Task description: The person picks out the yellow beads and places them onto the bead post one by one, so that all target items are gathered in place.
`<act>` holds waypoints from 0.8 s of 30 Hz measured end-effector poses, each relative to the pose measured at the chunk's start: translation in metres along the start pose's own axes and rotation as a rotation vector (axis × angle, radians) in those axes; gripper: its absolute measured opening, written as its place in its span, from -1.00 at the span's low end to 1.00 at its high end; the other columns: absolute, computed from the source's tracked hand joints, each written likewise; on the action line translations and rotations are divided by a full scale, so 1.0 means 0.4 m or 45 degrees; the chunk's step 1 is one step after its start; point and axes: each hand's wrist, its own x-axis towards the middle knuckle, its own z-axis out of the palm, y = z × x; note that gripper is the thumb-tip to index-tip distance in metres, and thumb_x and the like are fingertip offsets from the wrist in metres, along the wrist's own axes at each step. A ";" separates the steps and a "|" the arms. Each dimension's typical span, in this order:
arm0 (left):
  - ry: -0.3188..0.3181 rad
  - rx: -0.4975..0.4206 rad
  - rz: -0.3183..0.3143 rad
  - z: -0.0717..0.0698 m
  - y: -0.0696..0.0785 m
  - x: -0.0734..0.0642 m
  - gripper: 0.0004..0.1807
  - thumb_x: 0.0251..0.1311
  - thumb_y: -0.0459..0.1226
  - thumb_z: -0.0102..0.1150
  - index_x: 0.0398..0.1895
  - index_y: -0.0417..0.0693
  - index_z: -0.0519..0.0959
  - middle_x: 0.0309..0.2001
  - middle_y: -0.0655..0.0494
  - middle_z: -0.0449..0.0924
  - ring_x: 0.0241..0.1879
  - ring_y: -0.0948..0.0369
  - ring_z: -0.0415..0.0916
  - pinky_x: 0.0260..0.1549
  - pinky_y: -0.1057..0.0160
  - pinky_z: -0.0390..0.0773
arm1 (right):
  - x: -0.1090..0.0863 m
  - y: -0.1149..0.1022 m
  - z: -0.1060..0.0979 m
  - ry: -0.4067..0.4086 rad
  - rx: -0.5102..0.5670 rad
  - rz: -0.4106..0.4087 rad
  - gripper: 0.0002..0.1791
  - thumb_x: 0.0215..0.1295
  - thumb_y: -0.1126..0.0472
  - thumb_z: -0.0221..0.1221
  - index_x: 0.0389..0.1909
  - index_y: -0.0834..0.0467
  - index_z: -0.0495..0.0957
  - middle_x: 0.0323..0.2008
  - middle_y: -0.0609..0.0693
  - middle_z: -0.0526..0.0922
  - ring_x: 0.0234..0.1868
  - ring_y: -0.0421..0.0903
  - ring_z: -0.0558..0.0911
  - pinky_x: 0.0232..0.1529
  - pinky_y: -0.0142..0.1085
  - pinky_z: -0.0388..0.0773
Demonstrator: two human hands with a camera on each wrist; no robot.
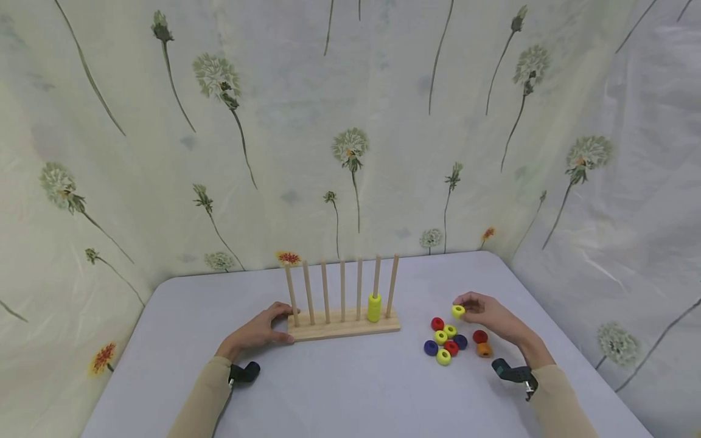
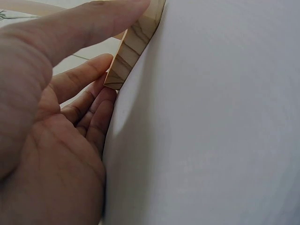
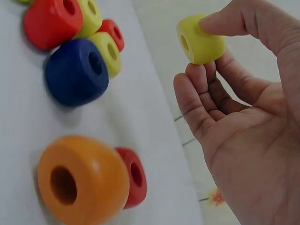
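My right hand (image 1: pixel 490 315) pinches a round yellow bead (image 3: pixel 201 40) with a hole, up off the white table (image 1: pixel 350 389), near a bunch of round red, yellow and blue beads (image 1: pixel 440 337). My left hand (image 1: pixel 257 328) grips the left end of a long, pale wooden board (image 1: pixel 345 330) with seven thin wooden pegs (image 1: pixel 342 291). The sixth peg from the left wears a yellow bead stack (image 1: pixel 374 308), maybe three, too small to count surely.
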 end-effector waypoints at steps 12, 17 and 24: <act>-0.003 0.004 -0.001 -0.002 0.002 -0.002 -0.23 -0.10 -0.04 0.49 0.25 0.04 0.44 0.25 0.08 0.31 0.32 0.06 0.18 0.33 -0.14 0.10 | -0.011 -0.087 0.032 -0.042 -0.025 -0.096 -0.65 0.23 0.21 0.24 0.02 0.18 0.46 0.01 0.11 0.54 0.02 0.02 0.53 -0.06 -0.39 0.56; 0.004 0.009 0.013 0.000 0.001 0.000 -0.24 -0.10 -0.04 0.49 0.24 0.03 0.44 0.26 0.08 0.31 0.32 0.06 0.19 0.32 -0.15 0.11 | -0.019 -0.125 0.053 -0.080 -0.022 -0.165 -0.64 0.22 0.20 0.27 0.00 0.20 0.46 -0.01 0.13 0.53 0.01 0.01 0.53 -0.08 -0.46 0.55; 0.007 0.019 0.021 0.000 -0.001 0.002 -0.26 -0.11 -0.04 0.50 0.21 0.04 0.46 0.24 0.08 0.32 0.32 0.07 0.19 0.34 -0.13 0.09 | -0.018 -0.167 0.091 -0.167 0.001 -0.217 -0.66 0.23 0.17 0.28 -0.02 0.15 0.46 -0.03 0.07 0.53 -0.03 -0.11 0.56 -0.04 -0.45 0.54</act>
